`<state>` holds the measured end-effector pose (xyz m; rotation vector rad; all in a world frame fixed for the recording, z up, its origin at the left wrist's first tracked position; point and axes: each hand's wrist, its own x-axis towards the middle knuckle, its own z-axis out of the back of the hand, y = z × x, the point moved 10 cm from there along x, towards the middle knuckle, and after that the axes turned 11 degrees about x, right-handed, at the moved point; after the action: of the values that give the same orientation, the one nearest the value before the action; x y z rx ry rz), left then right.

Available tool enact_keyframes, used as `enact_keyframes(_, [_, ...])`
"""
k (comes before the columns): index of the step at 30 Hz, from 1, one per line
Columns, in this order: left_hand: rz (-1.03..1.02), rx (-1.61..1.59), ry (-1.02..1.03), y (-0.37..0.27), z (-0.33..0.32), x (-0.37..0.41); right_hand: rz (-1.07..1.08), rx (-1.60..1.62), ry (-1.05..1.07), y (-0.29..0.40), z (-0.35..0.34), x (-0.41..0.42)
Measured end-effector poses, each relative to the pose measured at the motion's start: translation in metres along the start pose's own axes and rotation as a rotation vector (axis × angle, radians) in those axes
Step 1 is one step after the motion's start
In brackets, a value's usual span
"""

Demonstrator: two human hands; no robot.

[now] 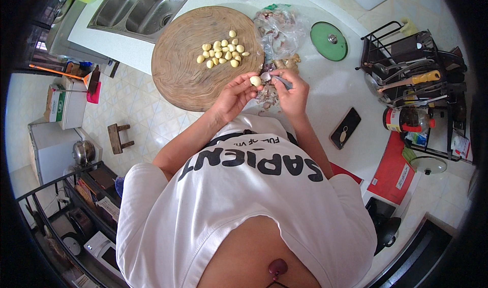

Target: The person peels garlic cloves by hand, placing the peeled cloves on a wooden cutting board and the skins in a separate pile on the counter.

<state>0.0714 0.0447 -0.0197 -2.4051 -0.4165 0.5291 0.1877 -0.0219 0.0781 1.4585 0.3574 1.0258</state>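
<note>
My left hand holds a pale peeled garlic clove between thumb and fingertips. Close beside it, my right hand grips a small knife, most of its handle hidden in the fist. A bit of garlic skin is at the right fingertips, next to the clove. Beyond my hands, several peeled garlic cloves lie grouped on a round wooden chopping board. Loose garlic skins are scattered on the counter below the hands, to the right of the board.
A clear plastic bag of garlic and a piece of ginger lie right of the board. Farther right are a green glass lid, a phone and a utensil rack. A double steel sink is at the upper left.
</note>
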Motion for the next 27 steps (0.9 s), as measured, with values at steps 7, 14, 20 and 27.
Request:
enact_keyframes(7, [-0.001,-0.043,0.001,-0.001,0.001,-0.001,-0.048,-0.037,-0.033,-0.017,0.009,-0.001])
enact_keyframes(14, [0.006,-0.062,-0.014,-0.001,0.002,-0.001,-0.056,-0.104,0.003,-0.023,0.007,-0.004])
enact_keyframes(20, [-0.004,-0.049,-0.011,-0.001,0.004,0.0,-0.017,-0.021,0.082,-0.008,-0.004,-0.002])
enact_keyframes(27, [-0.021,-0.049,0.0,0.001,0.005,0.001,0.161,-0.054,0.251,0.024,-0.027,-0.006])
